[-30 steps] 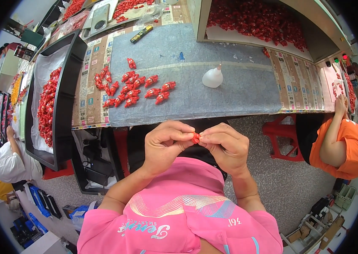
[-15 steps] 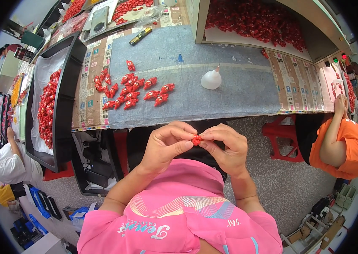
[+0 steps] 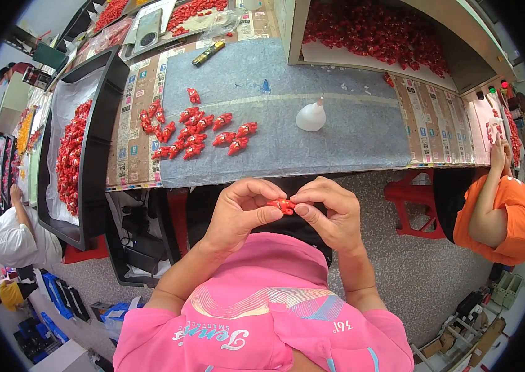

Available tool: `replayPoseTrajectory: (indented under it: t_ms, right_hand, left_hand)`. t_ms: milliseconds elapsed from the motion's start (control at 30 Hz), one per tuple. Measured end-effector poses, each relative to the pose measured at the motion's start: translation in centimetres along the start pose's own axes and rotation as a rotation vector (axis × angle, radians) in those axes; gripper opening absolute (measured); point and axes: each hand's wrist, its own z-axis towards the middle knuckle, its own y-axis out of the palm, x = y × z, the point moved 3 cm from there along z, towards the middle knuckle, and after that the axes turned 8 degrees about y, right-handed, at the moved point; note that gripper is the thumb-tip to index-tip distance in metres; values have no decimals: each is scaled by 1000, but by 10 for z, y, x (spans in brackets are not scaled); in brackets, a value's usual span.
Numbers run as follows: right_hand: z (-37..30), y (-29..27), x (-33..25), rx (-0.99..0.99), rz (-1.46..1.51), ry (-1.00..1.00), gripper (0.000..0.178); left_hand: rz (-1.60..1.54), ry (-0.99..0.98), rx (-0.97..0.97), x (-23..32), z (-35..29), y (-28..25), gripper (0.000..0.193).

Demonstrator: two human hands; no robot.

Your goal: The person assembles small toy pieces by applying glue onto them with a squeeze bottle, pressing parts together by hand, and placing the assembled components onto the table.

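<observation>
Just off the near edge of the bench, a small red plastic figure (image 3: 284,206) is held up between both hands. My left hand (image 3: 242,209) pinches its left end between thumb and fingers. The fingertips and thumb of my right hand (image 3: 332,211) grip the other end. Lighter marks show on its surface, too small to make out. Beyond my hands, several similar red figures (image 3: 191,129) lie scattered on the blue-grey mat (image 3: 343,149). A white squeeze bottle (image 3: 310,116) with a thin tip stands on the mat to the right.
A black tray (image 3: 102,118) at left holds a pile of red pieces. An open-fronted box (image 3: 293,37) with many more stands at the back right. A yellow-and-black tube (image 3: 208,54) lies at the mat's far edge. A co-worker in orange (image 3: 498,217) sits at right, beside a red stool (image 3: 411,204).
The red figure has been turned between my fingers, so more of its length shows now. My hands are slightly farther apart and still hold it in the same place.
</observation>
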Motion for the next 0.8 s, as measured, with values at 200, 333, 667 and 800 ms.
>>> replayPoseTrajectory:
  t_ms: [200, 333, 667, 800]
  right_hand:
    - [0, 4, -1, 15, 11, 8, 12]
    - [-1, 6, -5, 75, -46, -74, 12]
    - [4, 4, -6, 81, -74, -105, 11]
    - [13, -1, -12, -30, -31, -9, 13]
  left_hand:
    - [97, 52, 34, 3, -1, 1, 24]
    - [110, 116, 10, 1, -2, 0, 20]
    - [79, 122, 16, 0, 2, 0, 19]
    - [88, 90, -7, 8, 6, 3, 20]
